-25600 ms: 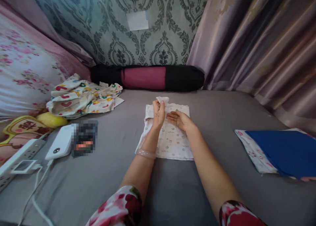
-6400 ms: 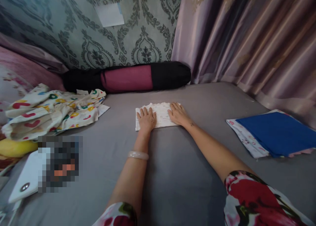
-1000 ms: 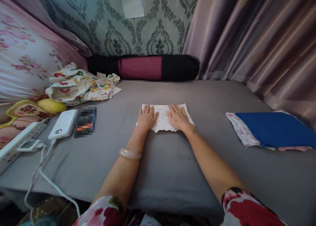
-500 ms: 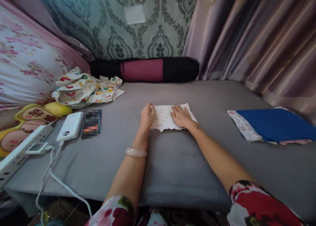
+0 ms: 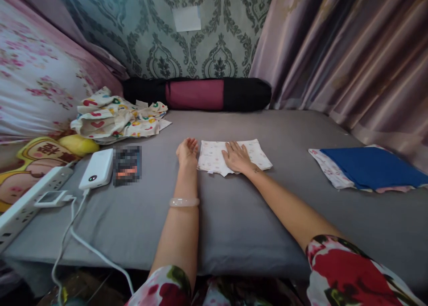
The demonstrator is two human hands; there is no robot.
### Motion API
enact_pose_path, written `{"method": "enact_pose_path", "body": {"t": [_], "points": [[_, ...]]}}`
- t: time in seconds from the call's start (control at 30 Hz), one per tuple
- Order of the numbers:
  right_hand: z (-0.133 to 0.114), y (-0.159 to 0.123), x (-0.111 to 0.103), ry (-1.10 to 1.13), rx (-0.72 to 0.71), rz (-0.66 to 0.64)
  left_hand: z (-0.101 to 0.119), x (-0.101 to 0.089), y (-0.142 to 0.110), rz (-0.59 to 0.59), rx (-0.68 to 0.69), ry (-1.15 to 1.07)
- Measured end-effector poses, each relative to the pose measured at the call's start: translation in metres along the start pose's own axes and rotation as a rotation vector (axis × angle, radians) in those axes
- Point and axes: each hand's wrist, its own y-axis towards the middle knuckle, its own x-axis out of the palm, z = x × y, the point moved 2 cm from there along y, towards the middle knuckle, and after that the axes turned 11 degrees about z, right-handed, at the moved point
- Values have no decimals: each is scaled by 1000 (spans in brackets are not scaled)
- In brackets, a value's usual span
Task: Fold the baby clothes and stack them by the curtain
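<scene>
Small white underpants (image 5: pixel 214 156) with a faint print lie flat on the grey sheet in front of me. Flat on their middle rests my right hand (image 5: pixel 236 157), fingers spread, touching the cloth without gripping it. Just off their left edge is my left hand (image 5: pixel 187 152), turned palm up with loosely curled fingers and nothing in it. A pale bangle (image 5: pixel 184 202) circles my left forearm.
On the right lies a stack of folded clothes with a blue cloth (image 5: pixel 371 165) on top. A crumpled patterned garment (image 5: pixel 117 118), a power bank (image 5: pixel 96 168), a blurred-out item (image 5: pixel 127 165) and a power strip (image 5: pixel 36 196) occupy the left. A long bolster (image 5: pixel 195 94) lies along the wall.
My left hand has left the underpants' left edge, moved left and turned palm up. My right hand has shifted slightly left over the cloth, which now lies flatter.
</scene>
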Motion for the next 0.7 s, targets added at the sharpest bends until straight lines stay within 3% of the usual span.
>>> {"method": "enact_pose_path", "body": {"t": [0.17, 0.47, 0.7], "points": [[-3, 2, -6, -9, 14, -54, 3, -1, 3, 16, -63, -61], [-48, 10, 3, 35, -18, -11, 2, -2, -3, -68, -112, -47], [-51, 10, 10, 9, -7, 12, 5, -2, -6, -41, -183, -130]]}}
